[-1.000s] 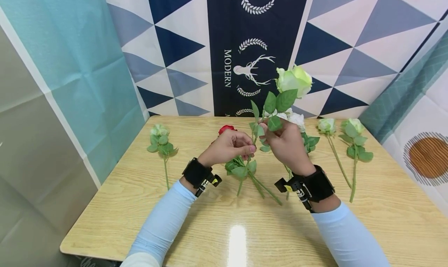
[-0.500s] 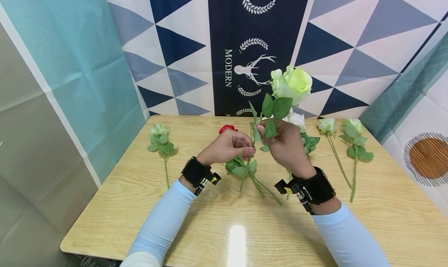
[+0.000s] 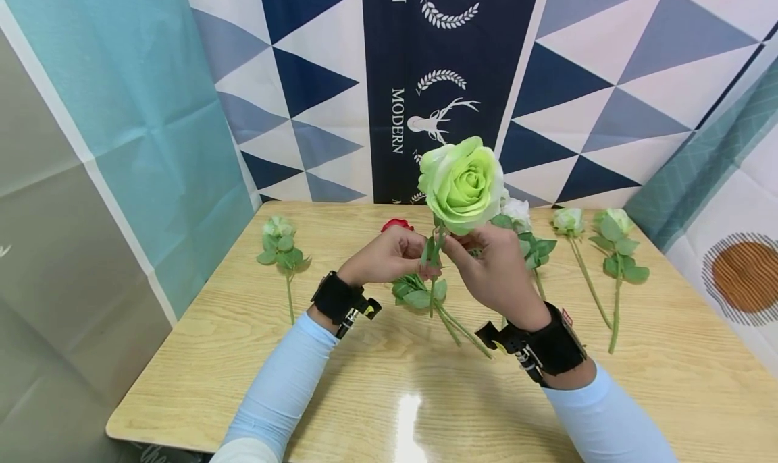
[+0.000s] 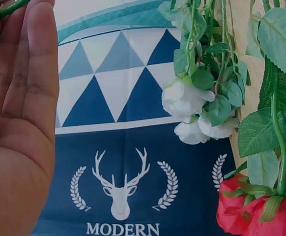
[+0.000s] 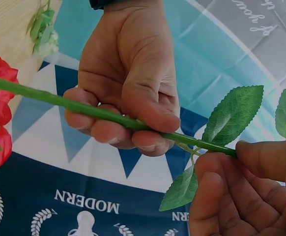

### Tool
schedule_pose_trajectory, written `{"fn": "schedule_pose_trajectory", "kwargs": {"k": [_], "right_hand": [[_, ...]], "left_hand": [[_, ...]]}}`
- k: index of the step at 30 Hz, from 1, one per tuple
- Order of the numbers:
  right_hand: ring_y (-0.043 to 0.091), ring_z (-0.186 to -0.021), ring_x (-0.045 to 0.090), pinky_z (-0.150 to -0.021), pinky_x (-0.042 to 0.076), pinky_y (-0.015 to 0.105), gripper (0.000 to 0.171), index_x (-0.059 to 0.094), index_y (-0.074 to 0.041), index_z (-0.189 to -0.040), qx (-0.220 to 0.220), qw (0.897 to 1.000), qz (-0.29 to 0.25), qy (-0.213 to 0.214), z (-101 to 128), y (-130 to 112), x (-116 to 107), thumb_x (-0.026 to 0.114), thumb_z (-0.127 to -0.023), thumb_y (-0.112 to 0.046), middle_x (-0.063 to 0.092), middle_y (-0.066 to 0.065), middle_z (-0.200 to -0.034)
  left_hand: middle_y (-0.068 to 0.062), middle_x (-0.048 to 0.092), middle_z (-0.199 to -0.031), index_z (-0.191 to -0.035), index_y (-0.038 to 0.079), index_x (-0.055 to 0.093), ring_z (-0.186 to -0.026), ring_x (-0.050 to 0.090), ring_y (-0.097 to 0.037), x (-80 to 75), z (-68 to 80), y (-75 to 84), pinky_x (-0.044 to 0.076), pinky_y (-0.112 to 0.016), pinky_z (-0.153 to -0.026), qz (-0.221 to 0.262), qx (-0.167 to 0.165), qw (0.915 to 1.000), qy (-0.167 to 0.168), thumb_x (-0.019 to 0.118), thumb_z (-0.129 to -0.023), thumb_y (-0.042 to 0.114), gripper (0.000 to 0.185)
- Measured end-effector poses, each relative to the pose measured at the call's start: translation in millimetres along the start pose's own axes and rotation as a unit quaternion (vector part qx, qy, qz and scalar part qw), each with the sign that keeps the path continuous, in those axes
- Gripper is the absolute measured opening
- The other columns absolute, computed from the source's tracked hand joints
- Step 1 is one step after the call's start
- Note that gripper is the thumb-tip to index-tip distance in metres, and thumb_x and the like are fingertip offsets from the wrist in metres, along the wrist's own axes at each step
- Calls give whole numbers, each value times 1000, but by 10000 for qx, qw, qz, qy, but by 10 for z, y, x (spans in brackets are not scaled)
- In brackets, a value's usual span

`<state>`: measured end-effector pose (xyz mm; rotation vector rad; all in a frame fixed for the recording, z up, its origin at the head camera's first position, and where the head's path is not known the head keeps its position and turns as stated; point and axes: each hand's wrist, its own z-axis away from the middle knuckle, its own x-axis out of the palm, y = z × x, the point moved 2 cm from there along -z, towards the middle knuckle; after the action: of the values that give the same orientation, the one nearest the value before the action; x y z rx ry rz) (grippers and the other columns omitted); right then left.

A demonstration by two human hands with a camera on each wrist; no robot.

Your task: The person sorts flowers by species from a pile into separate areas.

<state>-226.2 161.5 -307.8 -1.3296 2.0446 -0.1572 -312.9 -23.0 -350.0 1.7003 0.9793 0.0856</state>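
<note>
A light wooden table point(image 3: 340, 395) stands before a backdrop of blue and white triangles with a dark banner point(image 3: 437, 78) bearing a white deer and the word MODERN. Far left on the table lies a small pale green artificial rose on a thin stem point(image 3: 278, 241), well apart from my hands. Next comes my left hand point(image 3: 389, 255), fingers and thumb pinched round the green plastic stem point(image 5: 79, 105) of the large green-and-white artificial rose point(image 3: 462, 183) that I hold up above the table's middle; the right wrist view shows that stem running across my curled left fingers point(image 5: 133, 123). Beneath my hands lies a red artificial rose point(image 3: 396, 225) with leafy stems, resting on the table. My right hand point(image 3: 495, 267) pinches the same stem just under the bloom, beside a serrated green leaf point(image 5: 234, 113). A second ago the bloom stood higher and faced away to the right; now it is tipped toward me and lower, its open centre in full sight, so I judge I have turned the stem in my fingers. Right of my hands lie a white rose cluster point(image 3: 516, 210) and two more pale green roses point(image 3: 592, 220).
</note>
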Motion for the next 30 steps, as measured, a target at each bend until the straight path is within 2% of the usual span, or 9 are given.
{"fn": "schedule_pose_trajectory", "kwargs": {"k": [6, 10, 13, 16, 18, 22, 26, 30], "right_hand": [[14, -70, 69, -65, 46, 17, 12, 75, -2, -105, -126, 9998, 145, 83, -16, 20, -33, 70, -95, 3, 74, 4, -84], [13, -71, 68, -71, 50, 16, 11, 73, -2, -102, -174, 9996, 187, 155, -28, 19, -76, 71, -94, 5, 73, 3, -84], [13, -71, 67, -73, 50, 15, 10, 72, -1, -102, -135, 9994, 212, 238, -36, 19, -119, 71, -94, 4, 73, 4, -85], [10, -71, 66, -72, 49, 14, 8, 73, 0, -101, -80, 9989, 249, 383, -58, 28, -178, 71, -94, 3, 73, 6, -86], [6, -72, 64, -71, 48, 14, 7, 73, 1, -100, -10, 9984, 268, 493, -75, 36, -231, 71, -94, 3, 73, 7, -85], [-2, -73, 62, -70, 47, 14, 4, 73, 2, -98, 209, 9970, 324, 666, -98, 72, -365, 71, -95, 1, 72, 8, -83], [-4, -77, 61, -73, 47, 15, 7, 73, 3, -102, 327, 9957, 375, 785, -99, 111, -508, 69, -97, -1, 72, 10, -83], [-5, -78, 61, -73, 47, 15, 11, 73, 4, -107, 366, 9937, 462, 950, -99, 174, -638, 67, -98, -1, 72, 14, -86]], "left_hand": [[-9, 76, -87, -97, -4, 73, -79, 71, -39, 42, -20, 24, 59, -54, -75, 90, -3, 9999, -83, 70, -95, -2, 4], [-8, 74, -84, -97, -3, 73, -75, 66, -42, 61, -34, 35, 56, -60, -72, 35, 31, 10000, -68, 69, -96, 0, 5], [-7, 74, -84, -98, -1, 74, -75, 67, -41, 51, -33, 43, 55, -62, -74, -64, 23, 10000, -37, 70, -97, 2, 5], [-7, 74, -86, -98, 0, 74, -76, 70, -35, 2, -16, 61, 58, -56, -74, -221, 50, 9997, 100, 69, -98, 3, 6], [-9, 74, -86, -100, -2, 74, -77, 72, -30, -53, 5, 77, 60, -51, -74, -277, 36, 9992, 293, 69, -98, 4, 8], [-10, 75, -86, -100, -3, 74, -76, 73, -26, -208, 62, 88, 61, -42, -72, -548, -235, 9935, 968, 67, -100, 9, 13], [-7, 74, -85, -100, -1, 75, -76, 73, -31, -402, 144, 74, 61, -37, -72, -1122, -633, 9757, 1772, 69, -100, 14, 16], [-11, 73, -83, -99, 3, 76, -76, 72, -34, -596, 266, 98, 60, -34, -70, -1605, -924, 9523, 2424, 69, -100, 17, 15]]}}
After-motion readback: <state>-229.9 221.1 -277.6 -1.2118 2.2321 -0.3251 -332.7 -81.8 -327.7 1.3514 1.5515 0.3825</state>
